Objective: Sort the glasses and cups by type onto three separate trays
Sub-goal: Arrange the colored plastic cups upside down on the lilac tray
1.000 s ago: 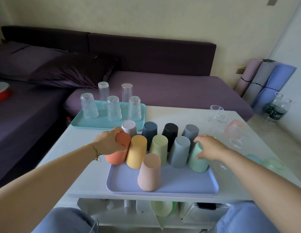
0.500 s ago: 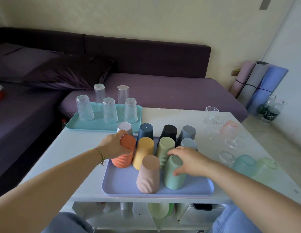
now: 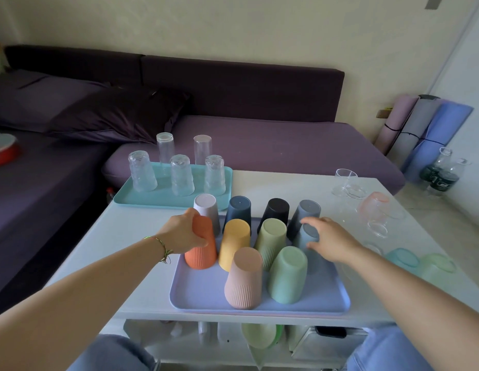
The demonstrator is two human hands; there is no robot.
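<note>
Lavender tray (image 3: 206, 295) lies at the near edge of a pale table (image 3: 126, 231), holding ten ribbed plastic cups, all upside down. Nearest stand a pink cup (image 3: 243, 279) and, touching its right side, a mint green cup (image 3: 287, 275).

Behind them is a row of four cups. The left hand (image 3: 182, 234) grips the orange cup (image 3: 202, 245) at the left end of that row, near the tray's left edge, with fingers and thumb curled round its upper part. A yellow cup (image 3: 234, 243) and a pale green cup (image 3: 270, 242) follow. The right hand (image 3: 332, 241) lies over the blue-grey cup (image 3: 307, 236) at the right end, fingers loosely spread and thumb at its side, not clamped round it.

The tray's far row holds a white cup (image 3: 206, 207), a navy cup (image 3: 239, 208), a black cup (image 3: 277, 210) and a grey cup (image 3: 306, 210).

At the table's far left corner, a teal tray (image 3: 152, 200) carries five clear glasses (image 3: 181, 175), upside down. Along the right edge, off any tray, stand a clear glass (image 3: 345, 180), a pink glass (image 3: 374, 204), a teal glass (image 3: 402, 258) and a green glass (image 3: 438, 263).

A purple sofa (image 3: 259, 145) runs beyond the table.
</note>
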